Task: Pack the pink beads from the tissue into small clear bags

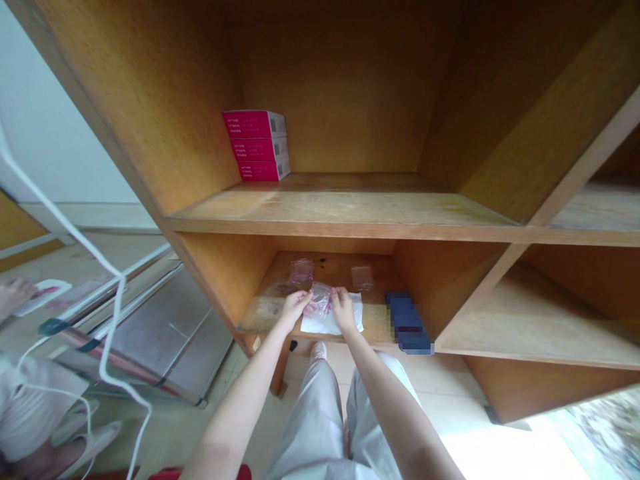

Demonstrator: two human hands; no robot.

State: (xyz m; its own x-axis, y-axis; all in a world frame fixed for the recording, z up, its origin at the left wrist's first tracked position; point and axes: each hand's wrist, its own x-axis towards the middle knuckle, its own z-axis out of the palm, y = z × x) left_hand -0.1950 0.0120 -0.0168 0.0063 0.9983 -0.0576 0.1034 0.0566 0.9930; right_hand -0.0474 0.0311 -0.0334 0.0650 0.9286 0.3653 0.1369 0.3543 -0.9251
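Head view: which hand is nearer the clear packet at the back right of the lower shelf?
Right. The right hand is just in front of the clear packet, not touching it; the left hand is farther left, across the crumpled plastic bag.

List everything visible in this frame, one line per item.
pink cartons: 3, magenta and white, stacked on upper shelf
wooden shelving unit: 1, orange-brown, centre
loose plastic bags: 2, clear, pink-tinged, lower shelf
held plastic bag: 1, clear, pink-tinged, between hands
paper sheet: 1, white, lower shelf
blurred object: 1, dark blue, lower shelf edge
cable: 1, white, left
another person's hand: 1, far left
left hand: 1, on bag
right hand: 1, on bag
trousers: 1 pair, pale grey, below
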